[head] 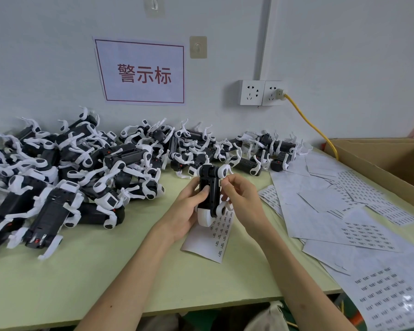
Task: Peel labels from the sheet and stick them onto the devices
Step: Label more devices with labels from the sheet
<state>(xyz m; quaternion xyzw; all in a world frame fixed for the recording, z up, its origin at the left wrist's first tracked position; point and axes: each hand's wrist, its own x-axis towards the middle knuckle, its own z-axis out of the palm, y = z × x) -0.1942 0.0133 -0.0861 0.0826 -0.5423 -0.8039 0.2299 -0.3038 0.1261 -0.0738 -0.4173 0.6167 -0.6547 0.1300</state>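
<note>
Head camera, looking down: a person is sitting at a pale green tabletop (105, 278), working in front of a heap of black-and-white plastic four-legged toy devices (65, 173) piled along the wall. The left hand (189, 209) is wrapping around one black-bodied device with white legs (209, 189), holding it upright just above a white backing sheet of small printed labels (215, 235) lying on the tabletop. The right hand (239, 199) is pinching thumb and forefinger together at the device's right flank, apparently pressing on a small white label (221, 182); the label itself is too small to read. Both hands are close together, touching the same device. More white label sheets (359, 230), some seemingly already stripped, are fanning out to the right beside an open brown cardboard box (392, 161). To do this step well, the worker is probably needing to keep the device steady, line the label square with the body's edge before committing, then rub outward from one end so no corner lifts. A crooked first touch would likely mean a wasted label.
</note>
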